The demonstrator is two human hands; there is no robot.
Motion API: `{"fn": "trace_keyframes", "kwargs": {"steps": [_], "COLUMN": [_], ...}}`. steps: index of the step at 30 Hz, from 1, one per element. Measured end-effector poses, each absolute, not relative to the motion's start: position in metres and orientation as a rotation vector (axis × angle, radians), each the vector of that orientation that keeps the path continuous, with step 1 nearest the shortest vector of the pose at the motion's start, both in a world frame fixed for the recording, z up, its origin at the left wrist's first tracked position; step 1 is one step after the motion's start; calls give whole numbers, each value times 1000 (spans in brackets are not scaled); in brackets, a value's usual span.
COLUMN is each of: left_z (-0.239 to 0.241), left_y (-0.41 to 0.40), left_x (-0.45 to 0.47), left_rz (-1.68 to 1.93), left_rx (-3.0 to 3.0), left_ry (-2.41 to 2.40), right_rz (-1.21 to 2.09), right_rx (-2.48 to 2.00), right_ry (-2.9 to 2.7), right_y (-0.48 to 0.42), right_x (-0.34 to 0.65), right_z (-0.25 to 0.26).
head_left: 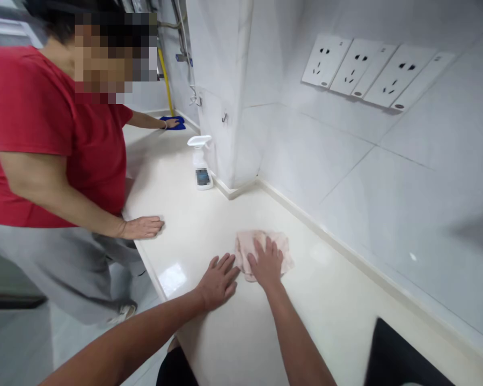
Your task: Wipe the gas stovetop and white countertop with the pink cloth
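My right hand [268, 265] lies flat on a pale pink cloth [245, 245] with its fingers spread. The cloth is laid out on the cream countertop [241, 327], its edges slightly rumpled, and the hand covers part of it. Just left of the cloth, my left hand [218, 282] rests palm down on the counter with fingers apart and nothing in it. Its fingertips come close to the cloth's left edge; whether they touch it I cannot tell.
A white spray bottle [201, 163] stands by the wall corner. At left, a person in a red shirt [92, 139] leans over the counter, one hand on a blue cloth [180, 120]. A black flat object [402, 356] lies lower right. Sockets [356, 67] line the tiled wall.
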State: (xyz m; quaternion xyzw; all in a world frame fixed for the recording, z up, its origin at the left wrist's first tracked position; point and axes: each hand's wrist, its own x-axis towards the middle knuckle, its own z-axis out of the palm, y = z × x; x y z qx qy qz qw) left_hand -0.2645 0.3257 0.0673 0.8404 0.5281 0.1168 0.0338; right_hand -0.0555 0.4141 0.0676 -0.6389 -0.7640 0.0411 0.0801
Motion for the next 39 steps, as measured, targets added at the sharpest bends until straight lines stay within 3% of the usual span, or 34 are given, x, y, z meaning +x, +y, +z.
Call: {"fn": "trace_keyframes", "kwargs": {"steps": [10,17,22,26,34,39], "left_z": [64,66,67,71,74,75], "left_y": [331,333,333,332,330,330], "left_x": [-266,-264,-262,-261,-260,-259], "left_rz": [345,378,370,335,350,327], "left_rx": [2567,2547,2546,2543,2532,2534], "left_ry": [1630,1612,1622,1635,1636,1643], "right_rz": [-93,-114,195,389,65,-52], "right_rx": [-2425,-2407,-2224,-1910,-2220,-2427], "right_ry": [-1668,-1650,-1784,-1875,-1487,-1560], "right_y": [323,255,213,206,175,153], "right_x": [87,27,-28,-14,141,166], "right_z": [59,50,47,51,51,27]}}
